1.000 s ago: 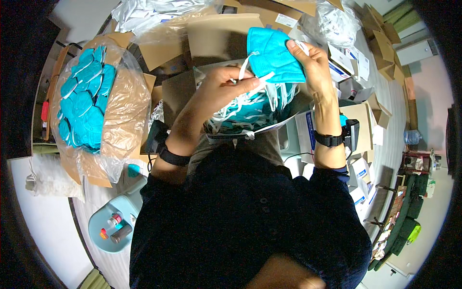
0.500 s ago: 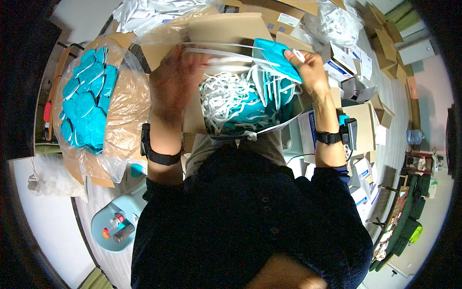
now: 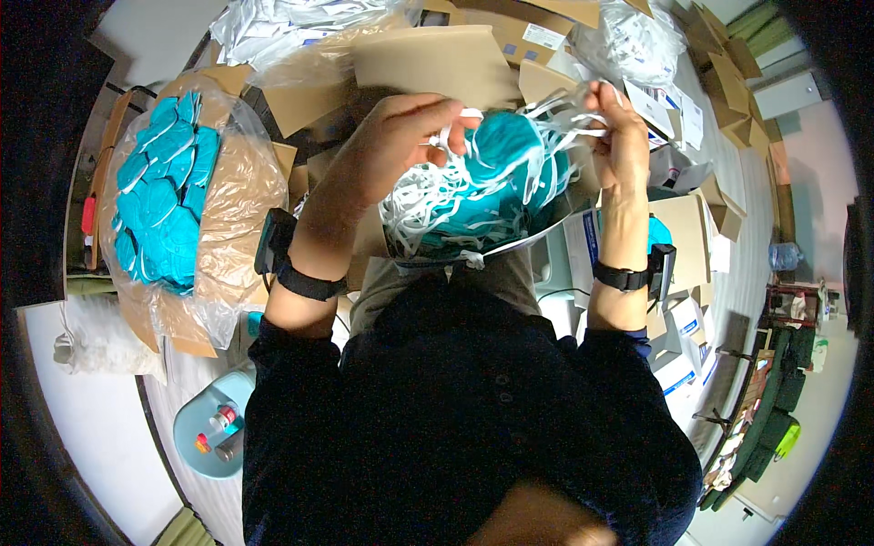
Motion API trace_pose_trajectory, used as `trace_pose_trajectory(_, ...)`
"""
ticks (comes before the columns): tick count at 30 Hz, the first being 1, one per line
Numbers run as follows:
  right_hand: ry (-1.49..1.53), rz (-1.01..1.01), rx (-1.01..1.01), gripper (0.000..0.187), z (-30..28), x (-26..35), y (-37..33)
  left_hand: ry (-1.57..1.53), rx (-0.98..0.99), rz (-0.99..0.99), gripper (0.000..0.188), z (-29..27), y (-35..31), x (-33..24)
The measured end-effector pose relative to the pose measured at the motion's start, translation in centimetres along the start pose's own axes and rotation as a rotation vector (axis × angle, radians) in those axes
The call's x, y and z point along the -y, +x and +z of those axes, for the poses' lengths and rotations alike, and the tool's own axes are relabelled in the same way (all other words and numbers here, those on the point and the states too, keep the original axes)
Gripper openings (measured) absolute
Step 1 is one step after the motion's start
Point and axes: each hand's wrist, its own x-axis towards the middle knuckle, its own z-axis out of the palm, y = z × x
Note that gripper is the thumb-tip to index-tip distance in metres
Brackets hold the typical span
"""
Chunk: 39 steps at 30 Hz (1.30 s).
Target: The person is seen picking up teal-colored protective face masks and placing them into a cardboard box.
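Teal masks [image 3: 496,177], tangled white straps, count unclear. Left hand [image 3: 396,136] and right hand [image 3: 619,136] each pinch straps. Second mask pile [image 3: 164,196] at 9 o'clock.

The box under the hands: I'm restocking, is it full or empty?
Full: the box brims with teal masks and tangled white straps.

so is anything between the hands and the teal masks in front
Nothing separate. Both the left hand and right hand are already in the masks; only their own tangled white straps lie around the fingers.
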Motion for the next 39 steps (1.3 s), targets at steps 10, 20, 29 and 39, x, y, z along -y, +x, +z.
trace_pose_trajectory(10, -0.311, 0.158, 0.767, 0.021, 6.1, -1.7, -3.0, 0.519, 0.096, 0.044, 0.022, 1.1, 0.8, 0.2)
trace_pose_trajectory(20, -0.61, -0.071, 0.508, 0.012, 4.7, -2.6, -3.0, 0.565, -0.046, 0.105, 0.026, 1.2, 0.8, 1.9)
trace_pose_trajectory(29, -0.725, -0.2, 0.112, 0.016, 1.4, -2.8, 1.0, 0.469, -0.078, 0.071, 0.031, 3.1, 0.9, 3.0)
trace_pose_trajectory(39, -0.703, -0.236, 0.115, 0.018, 1.1, -5.0, 2.5, 0.348, -0.118, -0.007, 0.034, 3.4, -1.3, 3.3)
